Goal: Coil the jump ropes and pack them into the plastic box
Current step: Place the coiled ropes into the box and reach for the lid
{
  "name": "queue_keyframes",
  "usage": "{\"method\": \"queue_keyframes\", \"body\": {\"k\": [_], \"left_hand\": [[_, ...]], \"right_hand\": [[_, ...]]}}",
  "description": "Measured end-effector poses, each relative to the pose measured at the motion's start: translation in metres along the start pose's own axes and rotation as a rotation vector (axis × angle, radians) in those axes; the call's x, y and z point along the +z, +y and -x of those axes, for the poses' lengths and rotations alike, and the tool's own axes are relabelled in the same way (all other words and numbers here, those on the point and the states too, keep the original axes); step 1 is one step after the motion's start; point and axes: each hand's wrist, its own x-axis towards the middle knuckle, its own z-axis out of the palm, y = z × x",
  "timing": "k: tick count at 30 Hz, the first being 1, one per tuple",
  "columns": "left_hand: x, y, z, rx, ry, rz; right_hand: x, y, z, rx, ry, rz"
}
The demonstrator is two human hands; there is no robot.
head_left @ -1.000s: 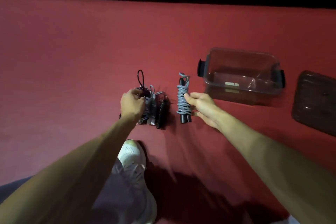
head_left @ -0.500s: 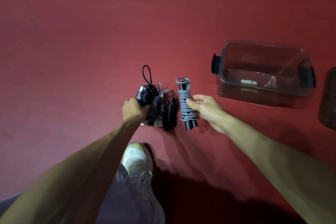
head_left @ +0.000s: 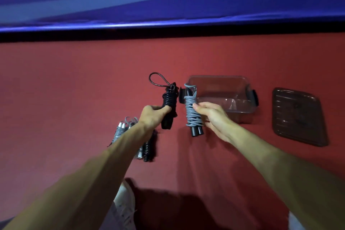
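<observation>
Jump ropes, coiled and tied off, one to each grip. Black jump rope wrapped in the curled fingers and thumb of the left grip, taken by the lower half of the bundle, with a loose loop sticking out above the grip. Grey jump rope pinched between thumb and fingers of the right grip, black handle ends poking out below it. Both held upright and off the floor, side by side, near but not touching, probably so as to reach the plastic box in a single trip. Box open just beyond the right grip, partly behind the grey bundle; seemingly empty, though hard to tell through the clear walls. Lid flat on the floor well to the right of the right grip, out of the way of packing. Two other coiled ropes lying below the left grip, half hidden by the forearm, likely waiting for a second trip. Against half a second ago: both bundles then low, level with the pile, the black one pressed against its neighbours; now raised clear, brought nearer the box, the pile left behind.
</observation>
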Motion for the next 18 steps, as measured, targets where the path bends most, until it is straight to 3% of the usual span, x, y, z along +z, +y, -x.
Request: {"method": "queue_keyframes", "body": {"k": [7,18], "left_hand": [[0.064,0.033,-0.036,0.003,-0.099,0.110],[0.123,0.034,-0.119,-0.054,-0.247,0.014]], "right_hand": [[-0.067,-0.017,-0.029,-0.063,0.222,0.130],[-0.107,0.002,-0.129,-0.022,0.390,0.260]]}}
